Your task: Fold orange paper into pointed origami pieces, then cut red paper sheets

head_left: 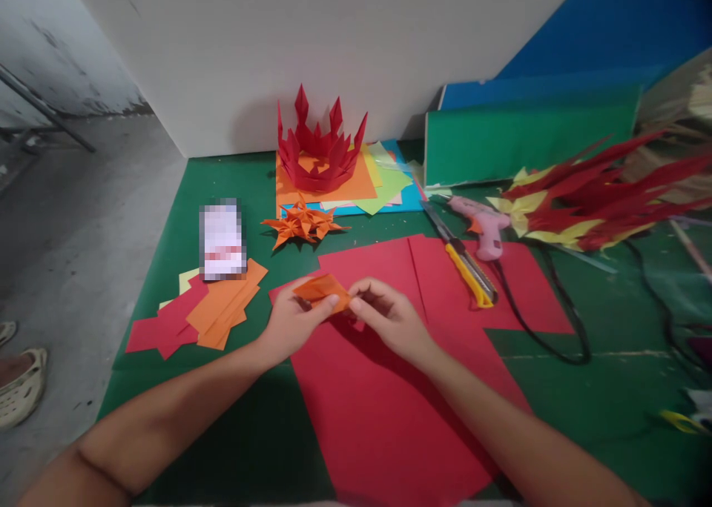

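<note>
A small folded piece of orange paper (319,289) is held up between both hands, above large red paper sheets (389,411). My left hand (297,318) grips its left part, with the thumb pressed on top. At its right corner, my right hand (386,314) pinches the paper between thumb and fingertips. Beyond the hands lie several folded orange paper stars (303,225). A red folded-paper crown (320,158) stands behind them on coloured sheets (383,184). Left of my left hand is a pile of orange and red paper strips (208,314).
A phone (222,240) lies beside the strips. To the right are a yellow utility knife (467,270), a pink glue gun (486,229) with a black cord, and red and yellow paper shapes (589,196). A green board (534,136) stands behind. Someone's shoe (25,388) shows on the floor.
</note>
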`<action>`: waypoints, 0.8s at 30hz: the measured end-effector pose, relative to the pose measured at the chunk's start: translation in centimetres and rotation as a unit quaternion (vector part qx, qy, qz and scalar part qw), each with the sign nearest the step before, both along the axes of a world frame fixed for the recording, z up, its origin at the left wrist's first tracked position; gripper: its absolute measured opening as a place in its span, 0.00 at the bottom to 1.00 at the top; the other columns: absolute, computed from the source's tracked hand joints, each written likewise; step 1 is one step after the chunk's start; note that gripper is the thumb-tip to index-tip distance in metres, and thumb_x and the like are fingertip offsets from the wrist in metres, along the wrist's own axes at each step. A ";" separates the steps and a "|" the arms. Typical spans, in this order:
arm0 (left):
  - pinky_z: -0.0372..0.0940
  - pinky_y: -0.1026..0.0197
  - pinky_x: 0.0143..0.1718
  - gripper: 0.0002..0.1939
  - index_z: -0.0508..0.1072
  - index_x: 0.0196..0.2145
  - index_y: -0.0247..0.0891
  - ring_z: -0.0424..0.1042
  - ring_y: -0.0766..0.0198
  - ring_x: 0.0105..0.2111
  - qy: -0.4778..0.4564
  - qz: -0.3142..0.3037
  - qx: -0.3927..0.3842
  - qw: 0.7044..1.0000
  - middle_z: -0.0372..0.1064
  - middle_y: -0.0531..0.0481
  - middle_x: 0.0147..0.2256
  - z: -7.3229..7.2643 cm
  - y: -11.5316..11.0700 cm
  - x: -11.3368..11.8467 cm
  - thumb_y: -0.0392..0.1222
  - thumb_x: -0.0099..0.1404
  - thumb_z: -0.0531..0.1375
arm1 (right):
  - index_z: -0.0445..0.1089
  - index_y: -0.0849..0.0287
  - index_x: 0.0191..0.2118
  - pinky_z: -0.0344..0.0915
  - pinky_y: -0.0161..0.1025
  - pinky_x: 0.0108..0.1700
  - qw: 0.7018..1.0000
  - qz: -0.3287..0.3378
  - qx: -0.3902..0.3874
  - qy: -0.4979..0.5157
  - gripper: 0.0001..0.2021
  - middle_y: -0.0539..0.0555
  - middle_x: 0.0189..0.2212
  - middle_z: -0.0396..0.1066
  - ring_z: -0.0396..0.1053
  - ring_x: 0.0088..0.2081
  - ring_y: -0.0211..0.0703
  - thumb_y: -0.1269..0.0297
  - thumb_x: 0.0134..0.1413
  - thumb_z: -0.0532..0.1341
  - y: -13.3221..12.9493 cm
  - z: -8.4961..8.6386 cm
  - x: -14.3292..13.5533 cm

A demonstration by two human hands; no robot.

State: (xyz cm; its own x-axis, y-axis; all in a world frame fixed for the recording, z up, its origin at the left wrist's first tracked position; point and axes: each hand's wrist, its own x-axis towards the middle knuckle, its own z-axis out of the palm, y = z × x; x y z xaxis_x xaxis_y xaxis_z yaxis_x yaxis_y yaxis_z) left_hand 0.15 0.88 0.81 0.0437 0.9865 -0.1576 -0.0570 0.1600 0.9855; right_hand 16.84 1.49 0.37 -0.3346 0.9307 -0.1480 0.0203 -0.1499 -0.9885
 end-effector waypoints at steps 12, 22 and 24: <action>0.71 0.57 0.35 0.11 0.75 0.28 0.36 0.76 0.57 0.32 0.008 -0.011 0.008 1.000 0.77 0.46 0.30 0.3 -0.2 0.0 0.46 0.53 0.66 | 0.62 0.56 0.28 0.58 0.35 0.29 0.999 0.034 0.015 -0.024 0.14 0.46 0.22 0.62 0.60 0.24 0.35 0.51 0.54 0.60 -0.4 -0.2 0.3; 0.71 0.59 0.32 0.10 0.74 0.26 0.35 0.75 0.60 0.28 0.009 -0.011 0.022 1.000 0.76 0.47 0.27 0.4 -0.5 0.1 0.46 0.54 0.65 | 0.65 0.57 0.25 0.62 0.37 0.31 0.997 0.013 0.059 -0.037 0.11 0.49 0.23 0.68 0.65 0.27 0.37 0.57 0.55 0.59 -0.5 -0.3 0.1; 0.71 0.59 0.33 0.10 0.75 0.26 0.35 0.75 0.61 0.29 0.006 -0.003 0.022 1.000 0.76 0.48 0.27 0.3 -0.4 0.1 0.45 0.54 0.65 | 0.66 0.57 0.27 0.62 0.37 0.32 0.998 0.004 0.056 -0.029 0.11 0.50 0.24 0.68 0.66 0.27 0.37 0.57 0.55 0.60 -0.5 -0.3 0.0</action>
